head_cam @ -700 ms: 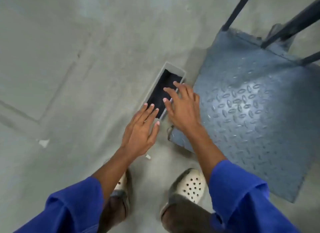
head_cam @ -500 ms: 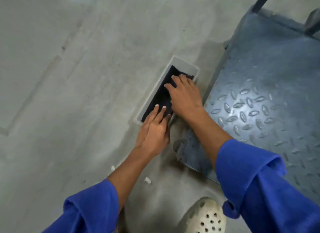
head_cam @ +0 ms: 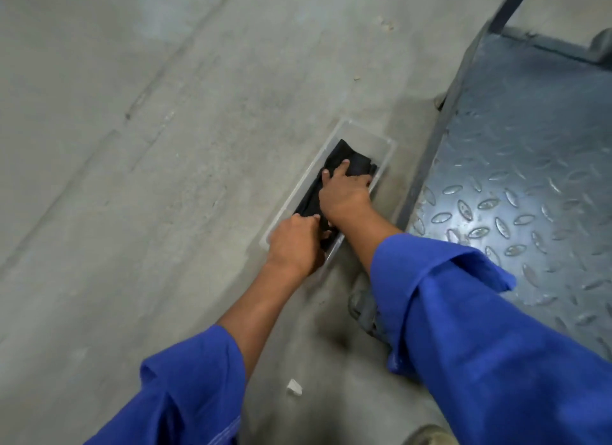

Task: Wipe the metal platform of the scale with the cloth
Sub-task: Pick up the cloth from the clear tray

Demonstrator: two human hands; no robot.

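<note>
A black cloth point(head_cam: 351, 161) lies bunched inside a clear plastic tray point(head_cam: 364, 134) on the concrete floor. My right hand point(head_cam: 346, 196) is inside the tray with its fingers curled into the cloth's far part. My left hand point(head_cam: 293, 242) is at the tray's near end, fingers pinched on the cloth's near edge. The scale's metal platform point(head_cam: 516, 186), grey chequer plate with a bright glare patch, lies just right of the tray, bare.
A dark upright post point(head_cam: 510, 4) rises from the platform's far left corner. The platform's foot point(head_cam: 361, 307) sits under its near corner, beside my right sleeve. A small white scrap point(head_cam: 294, 387) lies on the floor, and a shoe tip point(head_cam: 430, 436) shows at the bottom edge.
Both hands went from hovering above the tray to reaching inside it. The cloth, flat before, is now bunched up under my fingers. The view has dropped closer to the floor.
</note>
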